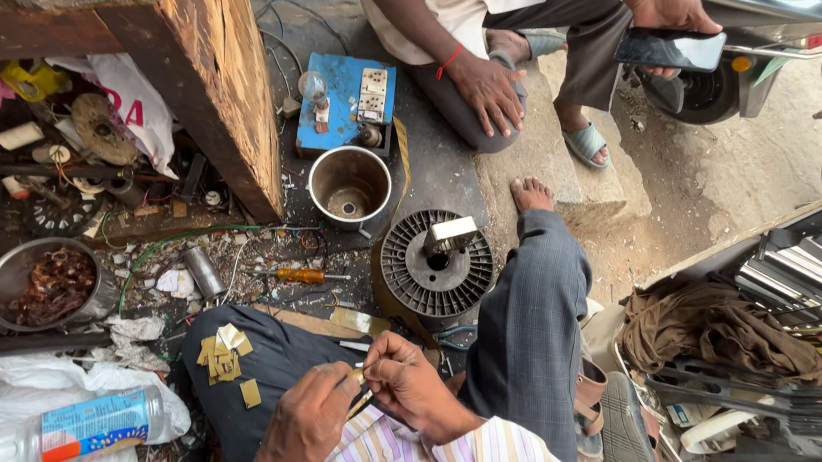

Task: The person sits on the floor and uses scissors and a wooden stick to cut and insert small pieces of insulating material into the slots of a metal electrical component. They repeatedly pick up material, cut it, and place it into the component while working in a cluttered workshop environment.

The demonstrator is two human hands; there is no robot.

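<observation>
I sit on the ground with my hands together over my lap. My left hand (310, 417) and my right hand (406, 379) pinch a small thin strip of paper-like material (358, 393) between the fingertips. Several yellowish cut slips (221, 356) lie on my left knee. A black ribbed spool (436, 267) with a metal block on its hub sits just beyond my right leg. An orange-handled screwdriver (298, 274) lies on the ground in front of me.
A steel cup (349, 185) and a blue switch board with a bulb (347, 104) stand ahead. Left are a wooden bench (208, 61), a bowl of copper scrap (46, 283) and a plastic bottle (91, 424). Another person sits opposite holding a phone (670, 47). Fan guards (807, 289) lie right.
</observation>
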